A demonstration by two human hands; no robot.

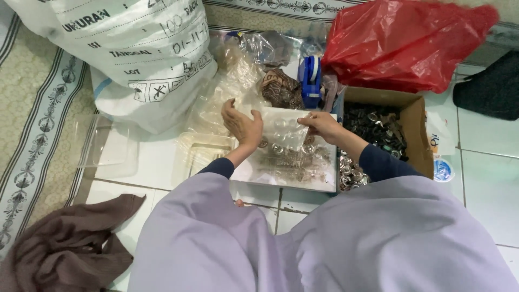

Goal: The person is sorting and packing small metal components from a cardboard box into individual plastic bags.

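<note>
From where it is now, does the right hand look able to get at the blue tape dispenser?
Probably yes. The right hand pinches the clear plastic bag, and the blue tape dispenser stands just beyond it with nothing between; the hand would need to let go first.

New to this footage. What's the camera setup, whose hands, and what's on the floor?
There is one camera, worn on a person's head and looking down at their lap and two bare hands; no machine is involved. The person sits on a white tiled floor. The left hand and right hand together hold up a clear plastic bag over a white tray scattered with small metal rings. To the right is a cardboard box of small metal parts, with a red plastic bag behind it, and a large white sack at upper left.
</note>
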